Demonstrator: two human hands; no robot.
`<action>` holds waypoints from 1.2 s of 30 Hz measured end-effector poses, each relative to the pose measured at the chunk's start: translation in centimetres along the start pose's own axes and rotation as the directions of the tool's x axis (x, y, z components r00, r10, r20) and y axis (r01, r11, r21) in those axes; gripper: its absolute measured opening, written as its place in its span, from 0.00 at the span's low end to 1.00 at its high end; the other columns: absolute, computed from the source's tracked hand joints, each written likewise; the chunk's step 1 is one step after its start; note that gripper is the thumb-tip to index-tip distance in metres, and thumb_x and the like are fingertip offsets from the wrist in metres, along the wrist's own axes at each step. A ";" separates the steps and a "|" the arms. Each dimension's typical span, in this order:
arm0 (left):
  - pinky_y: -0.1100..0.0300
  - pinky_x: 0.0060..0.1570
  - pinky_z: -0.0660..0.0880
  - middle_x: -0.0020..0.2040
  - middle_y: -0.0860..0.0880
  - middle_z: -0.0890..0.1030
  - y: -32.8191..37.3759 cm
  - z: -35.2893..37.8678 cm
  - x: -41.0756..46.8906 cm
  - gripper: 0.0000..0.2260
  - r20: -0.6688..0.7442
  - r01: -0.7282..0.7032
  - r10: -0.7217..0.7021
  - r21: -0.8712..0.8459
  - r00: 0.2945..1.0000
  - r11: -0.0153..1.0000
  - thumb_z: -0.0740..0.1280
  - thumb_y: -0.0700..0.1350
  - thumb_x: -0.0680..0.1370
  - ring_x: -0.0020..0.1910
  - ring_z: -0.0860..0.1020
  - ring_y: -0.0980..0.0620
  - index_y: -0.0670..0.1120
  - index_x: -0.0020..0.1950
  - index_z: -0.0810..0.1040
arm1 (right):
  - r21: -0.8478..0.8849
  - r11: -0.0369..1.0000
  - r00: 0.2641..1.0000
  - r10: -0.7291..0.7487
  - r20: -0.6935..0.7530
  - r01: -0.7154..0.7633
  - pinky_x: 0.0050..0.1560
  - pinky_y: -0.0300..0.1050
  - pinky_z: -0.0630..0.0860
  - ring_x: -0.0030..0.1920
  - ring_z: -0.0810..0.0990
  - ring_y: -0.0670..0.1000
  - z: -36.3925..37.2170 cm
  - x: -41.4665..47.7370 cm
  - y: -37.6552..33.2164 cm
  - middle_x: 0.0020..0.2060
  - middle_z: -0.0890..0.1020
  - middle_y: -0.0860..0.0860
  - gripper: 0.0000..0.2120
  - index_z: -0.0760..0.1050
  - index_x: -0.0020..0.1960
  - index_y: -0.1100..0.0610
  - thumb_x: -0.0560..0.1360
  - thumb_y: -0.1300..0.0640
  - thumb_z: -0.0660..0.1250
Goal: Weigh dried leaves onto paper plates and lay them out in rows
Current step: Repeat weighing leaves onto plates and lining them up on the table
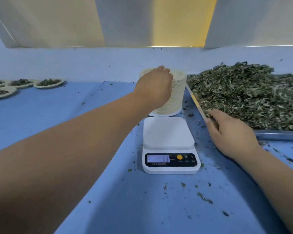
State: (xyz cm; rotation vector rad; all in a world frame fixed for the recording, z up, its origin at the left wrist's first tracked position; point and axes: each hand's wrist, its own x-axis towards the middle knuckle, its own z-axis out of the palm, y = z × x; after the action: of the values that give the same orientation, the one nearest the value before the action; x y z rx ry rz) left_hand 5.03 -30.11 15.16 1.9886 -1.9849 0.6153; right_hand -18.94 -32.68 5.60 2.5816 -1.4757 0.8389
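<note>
our left hand (pixel 155 85) reaches over the top of the stack of paper plates (pixel 177 97), which stands just behind the scale (pixel 167 132) on the blue tabletop (pixel 57 102). its fingers drop behind the rim, so we cannot tell whether they pinch a plate. our right hand (pixel 230 132) lies loose, fingers relaxed, on the edge of the metal tray (pixel 277 135) heaped with dried leaves (pixel 243 95). the plates look thin, light and tightly nested, so we judge the top rim is where to peel one free. the leaves seem brittle and airy, best taken in a soft pinch. filled plates (pixel 48 83) sit far left, partly cut off. the scale's platform is bare, its display blurred.
</note>
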 end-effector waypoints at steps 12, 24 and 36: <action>0.54 0.36 0.65 0.36 0.47 0.65 1.3 -1.0 2.0 0.05 0.129 -0.073 0.039 0.275 0.991 0.959 0.61 0.35 0.79 0.38 0.71 0.43 0.44 0.48 0.74 | -0.243 0.970 0.994 0.038 0.103 -0.012 0.29 0.40 0.65 0.26 0.73 0.52 1.0 1.5 1.3 0.26 0.75 0.50 0.32 0.72 0.34 0.52 0.82 0.34 0.43; 0.58 0.28 0.58 0.36 0.45 0.65 1.0 -1.7 2.6 0.13 0.140 -0.130 0.098 0.244 0.985 0.961 0.61 0.32 0.75 0.30 0.66 0.47 0.45 0.35 0.63 | -0.226 0.974 0.997 -0.013 0.072 0.029 0.29 0.40 0.64 0.27 0.74 0.52 1.1 1.1 1.5 0.26 0.75 0.50 0.32 0.73 0.34 0.53 0.82 0.35 0.43; 0.57 0.27 0.55 0.35 0.47 0.63 1.5 -1.8 2.0 0.08 0.198 -0.257 0.195 0.366 0.961 0.894 0.63 0.31 0.76 0.30 0.61 0.50 0.42 0.51 0.70 | -0.213 0.976 0.998 -0.025 0.065 0.038 0.28 0.39 0.64 0.26 0.74 0.52 1.0 0.9 1.3 0.25 0.75 0.49 0.31 0.71 0.33 0.53 0.82 0.35 0.44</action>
State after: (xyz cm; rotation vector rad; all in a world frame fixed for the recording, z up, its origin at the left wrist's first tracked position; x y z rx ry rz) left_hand 3.29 -31.09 17.52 2.0876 -2.3670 1.0082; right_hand -19.22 -34.44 4.91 2.4848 -1.4479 0.5657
